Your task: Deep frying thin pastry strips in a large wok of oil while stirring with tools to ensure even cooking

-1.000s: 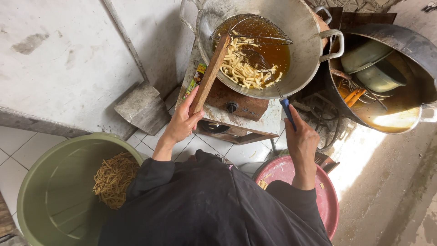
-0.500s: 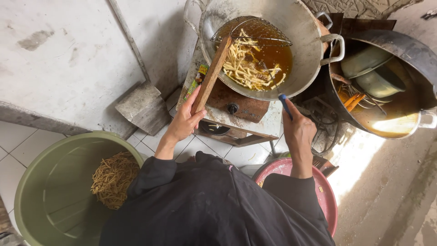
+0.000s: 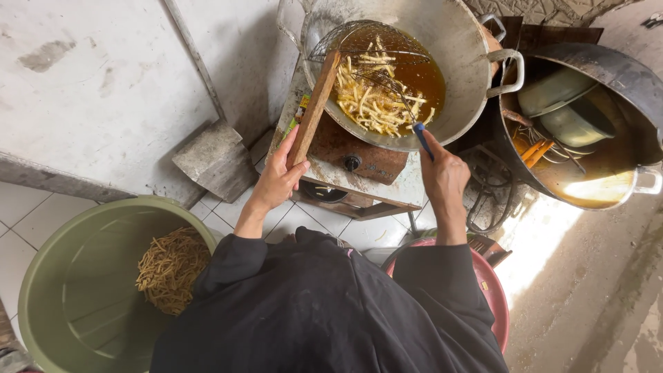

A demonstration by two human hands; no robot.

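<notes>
A large metal wok (image 3: 456,41) of brown oil sits on a rusty burner (image 3: 359,155), with pale potato strips (image 3: 369,100) frying in it. My left hand (image 3: 276,181) grips the long wooden handle (image 3: 314,110) of a wire skimmer (image 3: 373,41) whose basket rests at the wok's far rim. My right hand (image 3: 444,176) holds a thin blue-handled tool (image 3: 423,138) that reaches into the strips.
A green plastic tub (image 3: 76,290) at lower left holds fried brown strips (image 3: 169,269). A dark pot (image 3: 608,90) at right holds metal bowls and oil. A pink basin (image 3: 494,297) sits under my right arm. A concrete block (image 3: 217,162) leans by the white wall.
The wire skimmer basket has come up into view at the wok's far rim. My right hand has risen toward the wok, its blue-handled tool now in the strips.
</notes>
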